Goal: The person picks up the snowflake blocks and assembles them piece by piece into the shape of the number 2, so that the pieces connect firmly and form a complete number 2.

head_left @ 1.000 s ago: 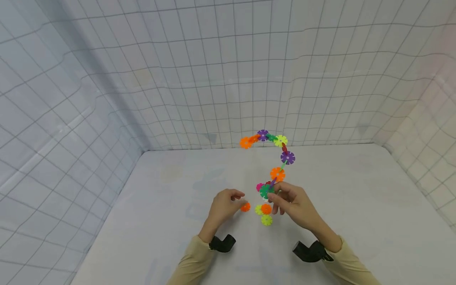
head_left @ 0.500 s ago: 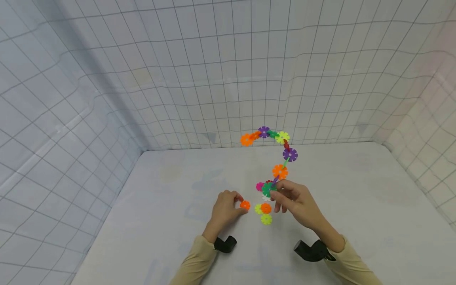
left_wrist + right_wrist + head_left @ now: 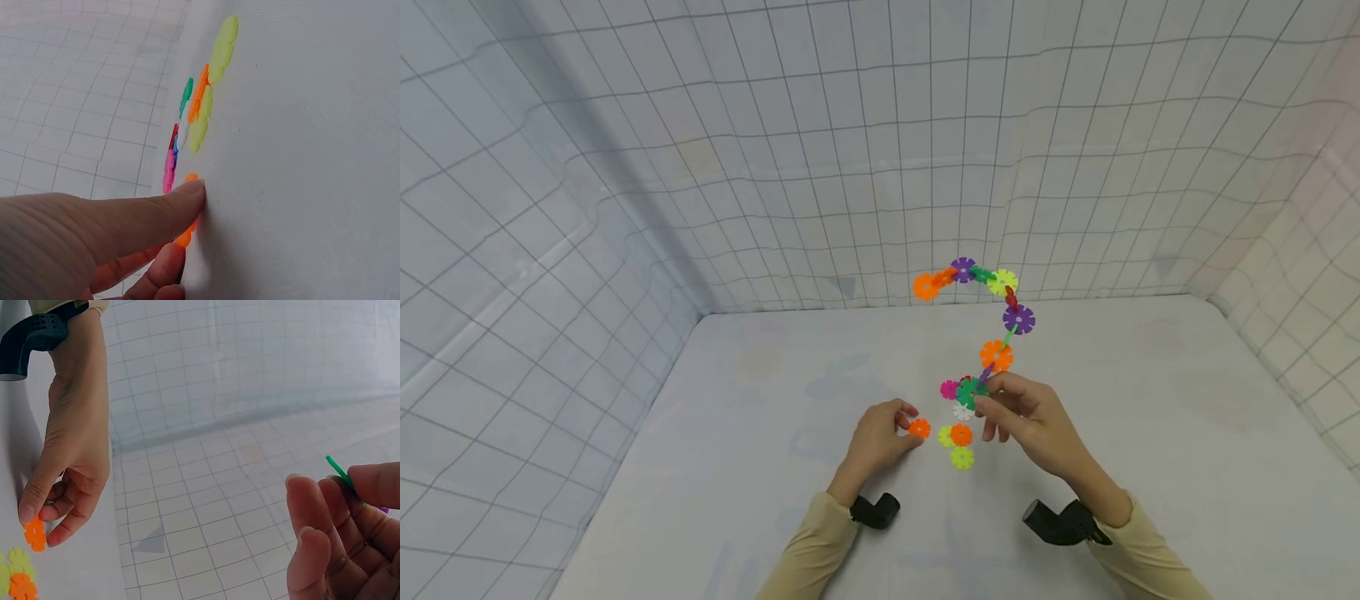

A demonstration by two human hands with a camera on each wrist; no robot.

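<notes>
My left hand [image 3: 877, 435] pinches a notched orange plastic disc [image 3: 920, 428] between thumb and fingers, low at the table. In the left wrist view the thumb [image 3: 181, 197] covers much of that disc. Raised above the table, my right hand [image 3: 1037, 429] holds a green notched disc [image 3: 970, 393] by its edge. This green disc is the near end of a curved chain of slotted-together discs, which arcs up past a purple disc [image 3: 1018, 320] to an orange end disc [image 3: 927, 287]. The right wrist view shows the green disc [image 3: 337, 469] edge-on between thumb and fingers.
Between the hands lie loose discs: two yellow-green ones, the nearer disc [image 3: 962, 458] apart from an orange disc [image 3: 961, 435] that overlaps the other. Farther back are a white disc [image 3: 962, 412] and a pink disc [image 3: 950, 389]. Grid-patterned sheeting [image 3: 880, 167] surrounds the white table [image 3: 760, 467].
My right hand has risen slightly and shifted right, carrying the chain along. My left thumb and fingers have moved from behind the orange disc to around its edges.
</notes>
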